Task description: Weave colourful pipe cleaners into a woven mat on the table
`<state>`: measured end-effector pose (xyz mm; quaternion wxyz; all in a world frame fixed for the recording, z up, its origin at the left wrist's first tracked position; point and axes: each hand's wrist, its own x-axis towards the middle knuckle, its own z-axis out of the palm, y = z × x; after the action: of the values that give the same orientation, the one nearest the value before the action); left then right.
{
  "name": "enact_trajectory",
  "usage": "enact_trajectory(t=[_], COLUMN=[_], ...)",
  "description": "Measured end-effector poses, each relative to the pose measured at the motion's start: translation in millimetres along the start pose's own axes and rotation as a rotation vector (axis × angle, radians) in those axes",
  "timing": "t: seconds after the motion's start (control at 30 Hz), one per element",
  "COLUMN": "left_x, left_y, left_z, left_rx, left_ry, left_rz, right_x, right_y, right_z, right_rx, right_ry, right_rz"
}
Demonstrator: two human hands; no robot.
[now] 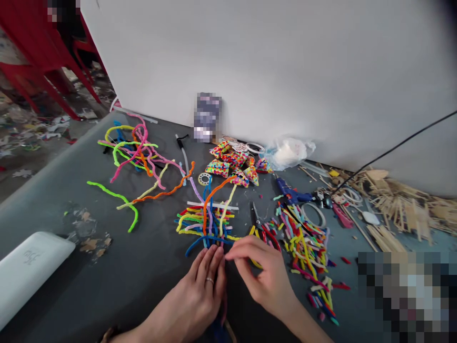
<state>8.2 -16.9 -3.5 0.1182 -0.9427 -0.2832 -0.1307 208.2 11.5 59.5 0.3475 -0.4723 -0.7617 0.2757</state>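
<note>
A woven patch of coloured pipe cleaners [200, 221] lies on the grey table, with long orange, lilac and pale yellow strands folded up across it. My left hand [203, 290], a ring on one finger, rests flat with fingers stretched together over the lower ends of the strands. Beside it on the right, my right hand [262, 271] has thumb and forefinger pinched at the end of a blue pipe cleaner [205, 239] that crosses the patch's lower edge. The fingers partly hide that end. A white stick [213, 206] lies across the patch's top.
Loose long pipe cleaners [139, 152] lie at the upper left, a white power bank [34, 271] at the left. Beyond the patch are patterned woven pieces [230, 159]. To the right are pliers [257, 221], a blue glue gun [291, 191], short pipe cleaner cuttings [307, 243] and wooden sticks [396, 209].
</note>
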Motion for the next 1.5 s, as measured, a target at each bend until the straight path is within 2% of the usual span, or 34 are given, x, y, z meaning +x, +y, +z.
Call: enact_trajectory(t=[0.07, 0.13, 0.23, 0.3, 0.4, 0.53, 0.73, 0.9, 1.17, 1.37, 1.5], left_x=[0, 0, 0, 0, 2, 3, 4, 3, 6, 4, 6], left_y=[0, 0, 0, -1, -2, -6, -7, -10, -26, -25, -24], left_z=[0.0, 0.5, 1.4, 1.5, -0.2, -4.9, -6.1, -3.1, -8.0, -6.4, -6.5], left_rx=[0.001, 0.007, 0.018, 0.015, -0.003, -0.03, -0.054, -0.143, -0.244, -0.215, -0.249], left_ry=[0.005, 0.014, 0.033, 0.037, 0.037, 0.029, -0.024, -0.024, -0.069, -0.061, -0.102], left_rz=[-0.006, -0.008, -0.017, -0.022, -0.024, -0.036, -0.051, -0.087, -0.046, -0.058, -0.088], right_x=[1, 3, 4, 5, 5, 3, 2, 1, -3, -4, -5], right_y=[3, 8, 16, 20, 24, 31, 30, 25, 28, 30, 29], right_z=[-1, -1, 0, 2, 7, 15, 17, 17, 14, 11, 13], right_rx=[-0.025, -0.123, -0.397, -0.498, -0.497, -0.619, -0.765, -0.859, -0.863, -0.885, -0.973], right_ry=[0.074, 0.112, 0.166, 0.185, 0.091, -0.038, -0.037, -0.02, 0.054, 0.066, 0.026], right_rz=[0.088, 0.1, -0.007, -0.077, -0.169, -0.299, -0.411, -0.458, -0.414, -0.447, -0.484])
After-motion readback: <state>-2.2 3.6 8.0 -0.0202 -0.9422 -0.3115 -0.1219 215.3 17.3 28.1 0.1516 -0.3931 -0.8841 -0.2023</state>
